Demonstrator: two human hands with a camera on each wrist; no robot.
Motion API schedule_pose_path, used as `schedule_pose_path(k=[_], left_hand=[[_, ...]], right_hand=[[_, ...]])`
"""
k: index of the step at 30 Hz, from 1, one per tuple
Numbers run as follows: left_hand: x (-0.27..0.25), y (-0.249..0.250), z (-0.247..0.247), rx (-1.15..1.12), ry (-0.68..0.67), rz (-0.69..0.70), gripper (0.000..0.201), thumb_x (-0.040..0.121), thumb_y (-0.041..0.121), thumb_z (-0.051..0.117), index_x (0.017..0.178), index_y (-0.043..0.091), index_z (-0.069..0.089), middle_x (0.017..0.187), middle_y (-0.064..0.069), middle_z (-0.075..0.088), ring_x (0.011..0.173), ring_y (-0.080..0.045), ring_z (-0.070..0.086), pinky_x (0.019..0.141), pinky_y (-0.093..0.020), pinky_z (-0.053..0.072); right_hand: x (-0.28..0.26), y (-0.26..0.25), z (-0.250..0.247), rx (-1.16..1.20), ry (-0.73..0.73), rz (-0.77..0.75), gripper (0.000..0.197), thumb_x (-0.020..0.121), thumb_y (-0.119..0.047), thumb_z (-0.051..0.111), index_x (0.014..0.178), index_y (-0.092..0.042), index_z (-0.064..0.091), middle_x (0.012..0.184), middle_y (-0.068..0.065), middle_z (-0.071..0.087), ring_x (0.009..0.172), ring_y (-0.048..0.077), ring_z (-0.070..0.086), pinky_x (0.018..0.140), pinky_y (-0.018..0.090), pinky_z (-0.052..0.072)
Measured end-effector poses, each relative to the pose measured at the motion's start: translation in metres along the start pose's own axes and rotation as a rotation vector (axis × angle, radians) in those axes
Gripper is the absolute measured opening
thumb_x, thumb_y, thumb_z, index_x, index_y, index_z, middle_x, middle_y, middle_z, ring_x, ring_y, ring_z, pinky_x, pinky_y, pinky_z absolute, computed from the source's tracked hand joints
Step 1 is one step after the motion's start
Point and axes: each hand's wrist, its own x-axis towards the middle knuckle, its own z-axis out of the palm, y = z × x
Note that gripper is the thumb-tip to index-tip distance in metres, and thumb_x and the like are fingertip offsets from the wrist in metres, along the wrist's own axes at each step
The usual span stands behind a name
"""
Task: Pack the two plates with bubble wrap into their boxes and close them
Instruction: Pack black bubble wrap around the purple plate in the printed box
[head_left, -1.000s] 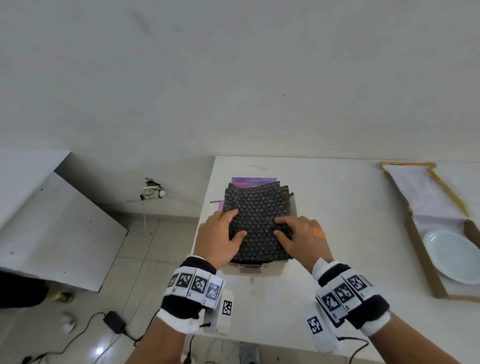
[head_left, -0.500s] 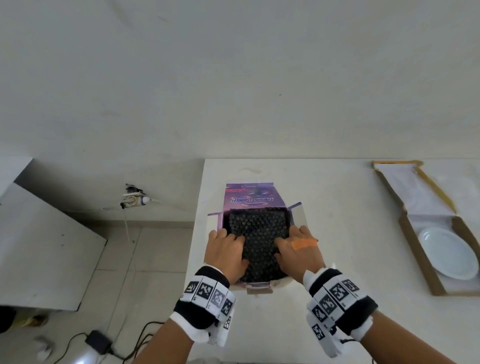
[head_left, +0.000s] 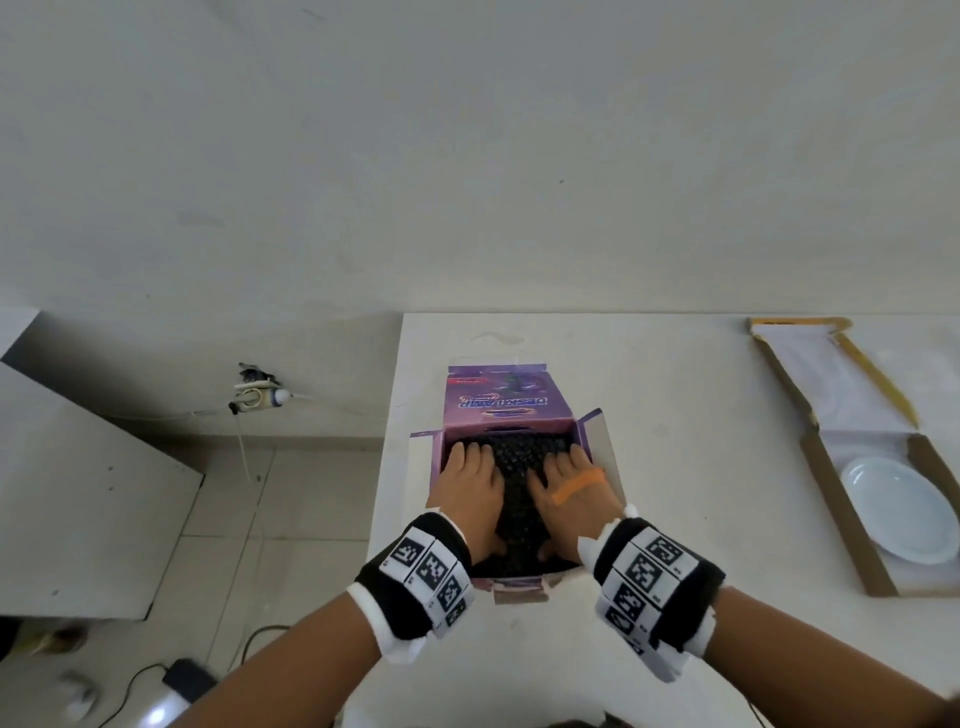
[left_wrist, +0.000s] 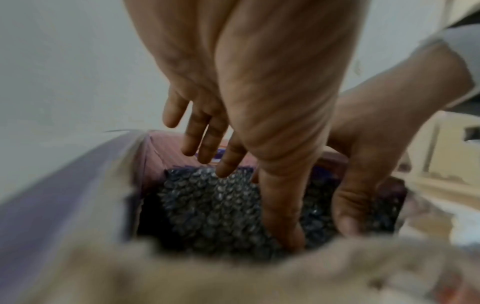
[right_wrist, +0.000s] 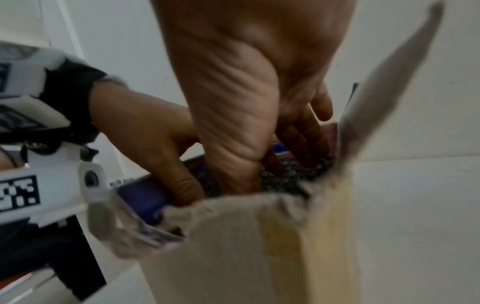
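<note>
An open purple box (head_left: 496, 400) stands near the table's left edge, its lid flap lying away from me. Black bubble wrap (head_left: 517, 467) fills the inside; whatever it covers is hidden. My left hand (head_left: 467, 483) and right hand (head_left: 571, 483) lie side by side inside the box, fingers straight, pressing down on the wrap. In the left wrist view the left hand (left_wrist: 259, 82) has its thumb pushed into the bubble wrap (left_wrist: 213, 205). The right wrist view shows the right hand (right_wrist: 246, 82) beside a raised side flap (right_wrist: 389, 82). A bare white plate (head_left: 893, 509) rests in an open brown box (head_left: 829, 499) at the right.
The white table (head_left: 701, 519) ends just left of the purple box, with tiled floor (head_left: 291, 493) below. A wall socket with a cable (head_left: 254, 397) and a black adapter (head_left: 187, 680) are on that side. A low white surface (head_left: 78, 493) stands at the far left.
The bubble wrap bundle, first lying on top of the purple box, has sunk down inside it. Both hands have slid forward and now press flat on it within the walls.
</note>
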Motion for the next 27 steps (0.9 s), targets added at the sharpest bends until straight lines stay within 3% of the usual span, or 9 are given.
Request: schedule_pose_path(k=[3, 7, 12, 16, 22, 27], left_hand=[[0.002, -0.004, 0.011, 0.173, -0.106, 0.038, 0.083, 0.088, 0.064, 0.038, 0.141, 0.0, 0.033, 0.147, -0.023, 0.031, 0.138, -0.037, 0.022, 0.116, -0.048, 0.003], [0.004, -0.003, 0.014, 0.275, -0.171, 0.052, 0.085, 0.091, 0.067, 0.021, 0.145, 0.001, 0.024, 0.151, -0.021, 0.027, 0.142, -0.037, 0.014, 0.114, -0.05, -0.005], [0.009, -0.004, 0.016, 0.226, -0.168, 0.026, 0.107, 0.08, 0.079, 0.027, 0.145, -0.006, 0.016, 0.152, -0.025, 0.021, 0.142, -0.038, 0.012, 0.113, -0.051, -0.008], [0.011, -0.009, 0.016, 0.21, -0.158, 0.062, 0.116, 0.073, 0.085, 0.03, 0.144, -0.006, 0.017, 0.152, -0.025, 0.02, 0.143, -0.039, 0.009, 0.112, -0.053, -0.012], [0.014, -0.004, 0.014, 0.343, -0.17, 0.072, 0.104, 0.075, 0.078, 0.041, 0.144, 0.002, 0.025, 0.147, -0.022, 0.029, 0.137, -0.039, 0.021, 0.114, -0.056, -0.001], [0.019, -0.002, 0.015, 0.355, -0.22, 0.071, 0.115, 0.07, 0.082, 0.043, 0.146, 0.001, 0.017, 0.15, -0.023, 0.022, 0.139, -0.039, 0.016, 0.115, -0.053, 0.0]], right_hand=[[0.012, -0.001, 0.007, 0.036, -0.119, 0.02, 0.101, 0.08, -0.06, 0.057, 0.147, -0.003, 0.009, 0.152, 0.029, 0.013, 0.142, 0.041, 0.012, 0.118, 0.049, 0.0], [0.021, -0.006, 0.012, 0.096, -0.18, 0.028, 0.1, 0.082, -0.058, 0.057, 0.149, -0.006, 0.004, 0.154, 0.028, 0.001, 0.143, 0.041, 0.005, 0.118, 0.049, -0.001], [0.022, -0.008, 0.014, 0.111, -0.185, 0.03, 0.099, 0.083, -0.059, 0.054, 0.149, -0.006, 0.004, 0.155, 0.027, -0.002, 0.143, 0.042, 0.002, 0.117, 0.049, -0.003], [0.019, -0.003, 0.009, 0.144, -0.21, 0.009, 0.108, 0.077, -0.064, 0.058, 0.15, -0.011, 0.0, 0.156, 0.023, -0.003, 0.144, 0.039, 0.0, 0.119, 0.047, 0.002], [0.027, -0.009, 0.016, 0.064, -0.276, -0.002, 0.109, 0.08, -0.062, 0.057, 0.149, -0.005, -0.005, 0.154, 0.027, -0.005, 0.143, 0.044, -0.002, 0.117, 0.051, 0.0], [0.029, -0.011, 0.021, 0.043, -0.278, 0.014, 0.115, 0.077, -0.064, 0.059, 0.147, -0.001, -0.007, 0.153, 0.03, -0.004, 0.142, 0.045, 0.001, 0.117, 0.052, 0.003]])
